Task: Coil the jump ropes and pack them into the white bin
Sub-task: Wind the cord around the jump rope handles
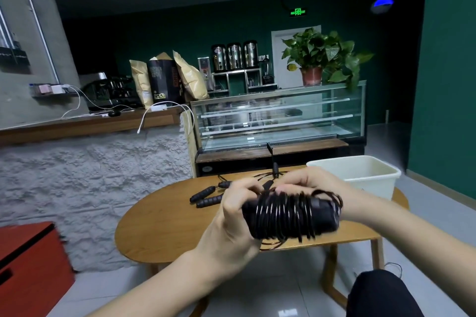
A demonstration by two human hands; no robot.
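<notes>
I hold a black jump rope (291,216) in front of me, above the near edge of the wooden table (164,224); its thin cord is wound in many turns around the two black handles. My left hand (231,216) grips the bundle's left end. My right hand (314,183) covers the top and right end, fingers on the cord. A loose loop hangs below the bundle. Another black jump rope (206,195) lies uncoiled on the table behind my hands, with one more handle (275,170) further back. The white bin (360,175) stands on the table's right end, open side up.
A red cabinet (28,267) stands on the floor at the left. Behind the table are a glass display case (280,116) and a rough white counter wall (90,177). My dark-clothed knee (381,293) shows at lower right, over a tiled floor.
</notes>
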